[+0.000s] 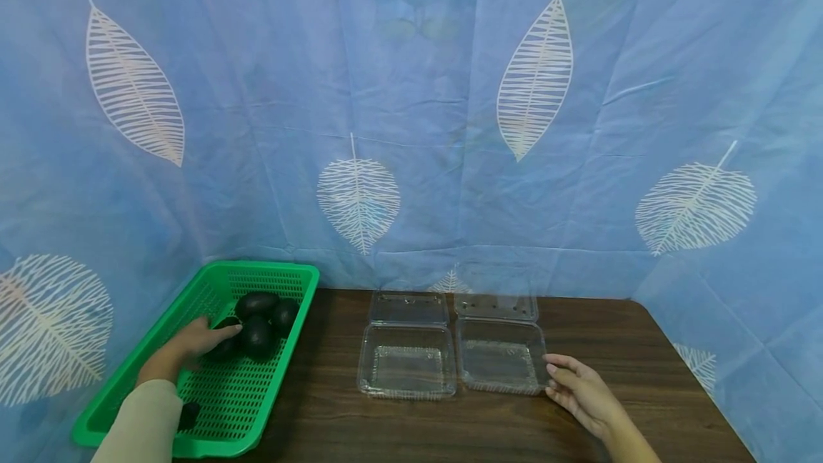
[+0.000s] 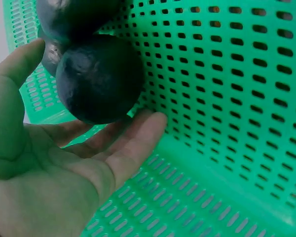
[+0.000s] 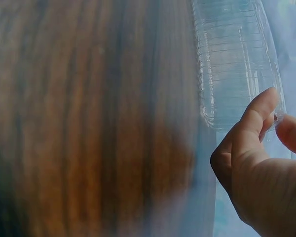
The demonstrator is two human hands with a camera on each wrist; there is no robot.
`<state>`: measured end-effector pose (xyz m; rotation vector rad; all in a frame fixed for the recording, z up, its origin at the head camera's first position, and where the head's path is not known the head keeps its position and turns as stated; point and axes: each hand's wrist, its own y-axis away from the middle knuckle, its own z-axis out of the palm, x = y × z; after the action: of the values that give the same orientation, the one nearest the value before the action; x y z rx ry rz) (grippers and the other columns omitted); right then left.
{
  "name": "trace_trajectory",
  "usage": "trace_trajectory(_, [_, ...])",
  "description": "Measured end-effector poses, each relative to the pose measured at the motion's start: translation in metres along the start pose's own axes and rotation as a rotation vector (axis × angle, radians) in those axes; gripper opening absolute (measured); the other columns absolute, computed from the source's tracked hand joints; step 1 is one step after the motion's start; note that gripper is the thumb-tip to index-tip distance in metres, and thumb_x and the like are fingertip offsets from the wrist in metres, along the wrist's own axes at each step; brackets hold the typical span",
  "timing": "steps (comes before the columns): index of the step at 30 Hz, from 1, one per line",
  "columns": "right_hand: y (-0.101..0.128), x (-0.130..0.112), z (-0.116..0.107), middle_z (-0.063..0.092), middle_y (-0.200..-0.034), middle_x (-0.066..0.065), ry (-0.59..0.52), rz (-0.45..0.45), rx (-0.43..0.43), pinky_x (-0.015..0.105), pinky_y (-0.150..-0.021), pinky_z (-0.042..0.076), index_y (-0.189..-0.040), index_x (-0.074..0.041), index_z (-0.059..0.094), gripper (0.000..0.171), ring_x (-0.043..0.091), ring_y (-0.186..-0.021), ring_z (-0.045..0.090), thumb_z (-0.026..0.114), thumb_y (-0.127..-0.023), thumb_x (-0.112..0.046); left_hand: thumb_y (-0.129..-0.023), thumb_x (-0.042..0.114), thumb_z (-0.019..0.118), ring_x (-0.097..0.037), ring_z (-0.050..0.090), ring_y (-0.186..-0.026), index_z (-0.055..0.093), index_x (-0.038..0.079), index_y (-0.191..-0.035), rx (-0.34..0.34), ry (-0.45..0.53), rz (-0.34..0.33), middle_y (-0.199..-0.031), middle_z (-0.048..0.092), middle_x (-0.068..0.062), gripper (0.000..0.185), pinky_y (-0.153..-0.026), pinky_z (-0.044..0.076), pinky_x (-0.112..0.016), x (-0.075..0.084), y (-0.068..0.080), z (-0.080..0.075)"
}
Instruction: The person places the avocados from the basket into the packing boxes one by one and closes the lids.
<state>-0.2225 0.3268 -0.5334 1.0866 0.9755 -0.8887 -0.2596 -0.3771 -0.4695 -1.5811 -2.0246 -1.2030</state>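
Observation:
My left hand (image 1: 193,345) reaches into a green plastic basket (image 1: 301,306). Its fingers spread around a dark avocado (image 2: 101,81), thumb apart on one side and fingertips beside its lower edge. Several more dark avocados (image 1: 258,338) cluster against this one, and another dark piece (image 1: 188,416) lies near my sleeve, partly covered. On the right, my right hand (image 1: 584,393) pinches the corner rim of a clear plastic clamshell container (image 1: 498,363) between thumb and fingers. That container stands on the table with its lid raised back.
A second clear clamshell container (image 1: 408,370), lid also raised, stands just left of the first. Both rest on a dark wooden table (image 1: 360,434). Behind hangs a blue curtain (image 1: 424,91) with white leaf patterns, close to the table's back edge.

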Motion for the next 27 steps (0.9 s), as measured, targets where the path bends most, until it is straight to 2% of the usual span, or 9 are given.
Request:
trace_trajectory(6, [-0.0005,0.0019,0.0037,0.048,-0.111,0.000,-0.019,-0.003,-0.001,0.023,-0.092,0.056,-0.138,-0.008,0.052,0.031,0.006,-0.092,0.055,0.054,-0.109,-0.017,-0.102,0.060,0.052,-0.070,0.015,-0.139,-0.013,-0.024,-0.151,0.012,-0.002,-0.022,-0.153,-0.007,-0.052,0.117,-0.092,0.054,-0.065,-0.0072,-0.0035,0.0030])
trace_trajectory(13, [0.0002,0.0019,0.0068,0.049,-0.111,0.000,-0.009,-0.004,0.017,0.022,-0.090,0.056,-0.142,-0.005,0.048,0.036,0.006,-0.091,0.055,0.054,-0.109,-0.018,-0.098,0.067,0.054,-0.068,0.028,-0.134,-0.001,-0.026,-0.150,0.030,-0.022,-0.016,-0.149,0.008,-0.053,0.120,-0.087,0.057,-0.061,-0.0073,-0.0065,0.0041])
trace_trajectory(19, [-0.0002,0.0020,0.0074,0.051,-0.110,0.000,-0.016,0.003,0.024,0.022,-0.089,0.057,-0.144,-0.003,0.046,0.040,0.006,-0.090,0.056,0.055,-0.108,-0.019,-0.098,0.064,0.056,-0.068,0.036,-0.127,0.006,-0.029,-0.145,0.040,-0.021,-0.006,-0.143,0.018,-0.053,0.115,-0.086,0.058,-0.060,-0.0074,-0.0062,0.0043])
trace_trajectory(27, [-0.0004,0.0012,0.0064,0.051,-0.107,0.000,0.004,-0.004,0.017,0.021,-0.088,0.057,-0.144,-0.002,0.044,0.041,0.006,-0.089,0.056,0.055,-0.108,-0.019,-0.100,0.058,0.057,-0.067,0.037,-0.130,0.001,-0.031,-0.146,0.048,0.023,0.017,-0.144,0.016,-0.055,0.115,-0.087,0.060,-0.053,-0.0090,-0.0096,0.0061])
